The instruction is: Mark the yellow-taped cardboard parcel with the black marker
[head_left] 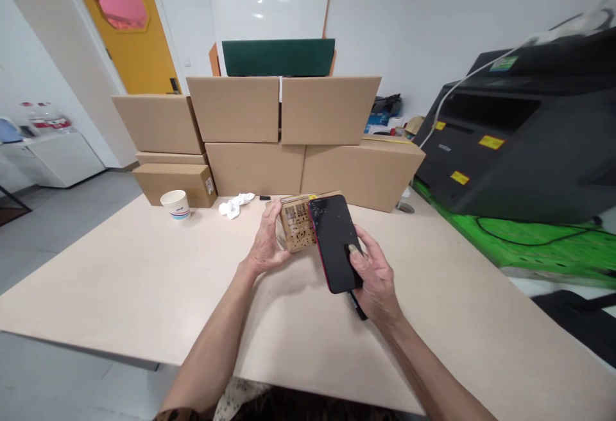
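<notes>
My left hand (268, 240) grips the left side of a small cardboard box (297, 227) printed with black codes and marks, held tilted above the table. In my right hand (378, 273) is a smartphone (335, 241) with a dark screen and a reddish edge. My right thumb lies on the screen, and the phone covers the right part of the small box. A thin black strap or cable (357, 305) hangs below the phone by my right palm. Whether the phone touches the box I cannot tell.
Large cardboard boxes (255, 167) are stacked along the back of the table (192, 286), a dark green box (279, 57) on top. A paper cup (176, 205) and crumpled tissue (235, 205) stand left. A black printer (520, 145) sits on a green surface (510, 235) at right.
</notes>
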Demonstrator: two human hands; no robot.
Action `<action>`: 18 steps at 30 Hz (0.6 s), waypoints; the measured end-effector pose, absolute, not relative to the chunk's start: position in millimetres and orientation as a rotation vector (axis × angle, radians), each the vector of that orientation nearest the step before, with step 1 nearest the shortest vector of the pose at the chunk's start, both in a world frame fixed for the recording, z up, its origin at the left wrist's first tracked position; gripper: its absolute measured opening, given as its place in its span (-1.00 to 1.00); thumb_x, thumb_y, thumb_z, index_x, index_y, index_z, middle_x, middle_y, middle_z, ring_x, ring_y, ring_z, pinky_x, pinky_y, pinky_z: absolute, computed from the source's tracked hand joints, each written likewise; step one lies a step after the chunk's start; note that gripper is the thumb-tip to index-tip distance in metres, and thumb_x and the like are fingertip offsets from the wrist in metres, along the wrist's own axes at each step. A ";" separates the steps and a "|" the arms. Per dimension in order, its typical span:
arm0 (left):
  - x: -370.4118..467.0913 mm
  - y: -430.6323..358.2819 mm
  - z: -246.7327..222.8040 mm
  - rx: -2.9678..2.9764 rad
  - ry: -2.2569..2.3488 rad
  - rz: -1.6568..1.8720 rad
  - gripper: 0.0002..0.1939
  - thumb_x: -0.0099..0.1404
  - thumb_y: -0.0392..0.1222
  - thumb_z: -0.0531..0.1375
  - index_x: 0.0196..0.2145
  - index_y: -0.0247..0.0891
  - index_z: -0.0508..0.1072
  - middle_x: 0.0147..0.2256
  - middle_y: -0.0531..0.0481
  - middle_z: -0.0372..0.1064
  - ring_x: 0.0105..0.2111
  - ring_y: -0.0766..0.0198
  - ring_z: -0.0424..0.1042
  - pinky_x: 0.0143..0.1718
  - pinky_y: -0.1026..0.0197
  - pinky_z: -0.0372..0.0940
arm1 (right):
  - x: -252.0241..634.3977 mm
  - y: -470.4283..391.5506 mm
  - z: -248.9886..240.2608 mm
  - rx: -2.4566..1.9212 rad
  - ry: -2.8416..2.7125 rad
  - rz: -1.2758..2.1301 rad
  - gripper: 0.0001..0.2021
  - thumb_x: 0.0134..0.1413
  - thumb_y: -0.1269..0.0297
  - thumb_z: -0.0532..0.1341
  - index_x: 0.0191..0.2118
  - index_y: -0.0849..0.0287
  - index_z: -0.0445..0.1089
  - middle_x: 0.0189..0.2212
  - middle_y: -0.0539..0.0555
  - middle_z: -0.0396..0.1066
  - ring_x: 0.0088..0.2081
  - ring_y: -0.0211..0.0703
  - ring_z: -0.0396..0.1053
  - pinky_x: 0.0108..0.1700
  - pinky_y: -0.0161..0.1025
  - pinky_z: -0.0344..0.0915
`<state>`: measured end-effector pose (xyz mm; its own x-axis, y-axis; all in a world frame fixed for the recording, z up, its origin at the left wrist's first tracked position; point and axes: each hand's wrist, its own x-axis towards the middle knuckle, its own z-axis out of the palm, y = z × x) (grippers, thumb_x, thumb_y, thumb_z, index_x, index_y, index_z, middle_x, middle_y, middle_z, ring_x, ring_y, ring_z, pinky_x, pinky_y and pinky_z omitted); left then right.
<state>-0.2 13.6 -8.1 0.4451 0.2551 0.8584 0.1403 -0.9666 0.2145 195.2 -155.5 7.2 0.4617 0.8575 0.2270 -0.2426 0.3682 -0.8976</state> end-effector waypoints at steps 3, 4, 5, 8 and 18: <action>0.6 12.6 -8.0 2.607 0.344 1.541 0.14 0.18 -0.05 0.41 0.50 0.01 -0.20 0.43 -0.37 -0.13 0.41 -0.33 0.04 0.30 -0.48 0.16 | 185.2 -149.7 9.8 -0.913 -0.839 0.835 -0.40 0.14 0.00 0.40 0.28 -0.03 0.38 0.10 0.12 0.57 0.11 0.05 0.54 0.15 0.01 0.49; 0.9 11.9 -7.8 2.618 0.340 1.536 0.12 0.18 -0.10 0.40 0.49 0.05 -0.17 0.44 -0.35 -0.16 0.41 -0.32 0.04 0.29 -0.48 0.17 | 181.9 -147.5 10.3 -0.902 -0.845 0.833 -0.41 0.15 0.00 0.39 0.27 -0.03 0.38 0.13 0.12 0.55 0.16 0.07 0.51 0.20 0.04 0.45; 1.1 11.3 -7.4 2.627 0.333 1.534 0.10 0.18 -0.14 0.40 0.49 0.07 -0.16 0.44 -0.33 -0.17 0.42 -0.32 0.03 0.28 -0.48 0.17 | 178.9 -145.3 10.7 -0.893 -0.850 0.826 -0.42 0.15 0.00 0.39 0.26 -0.03 0.40 0.16 0.12 0.53 0.20 0.07 0.47 0.25 0.06 0.41; 1.2 9.6 -6.1 2.643 0.312 1.531 0.11 0.17 -0.16 0.40 0.49 0.06 -0.14 0.42 -0.33 -0.17 0.43 -0.33 -0.01 0.29 -0.48 0.16 | 172.3 -139.4 10.5 -0.882 -0.866 0.812 -0.43 0.15 0.02 0.40 0.25 -0.01 0.40 0.22 0.13 0.49 0.28 0.08 0.40 0.35 0.10 0.30; 3.9 6.3 -7.1 2.636 0.355 1.501 0.20 0.14 -0.18 0.37 0.52 -0.03 -0.27 0.41 -0.37 -0.14 0.43 -0.29 0.00 0.32 -0.44 0.17 | 165.9 -131.3 10.4 -0.909 -0.866 0.749 -0.36 0.17 -0.03 0.36 0.32 -0.01 0.33 0.25 0.13 0.45 0.28 0.07 0.39 0.29 0.06 0.36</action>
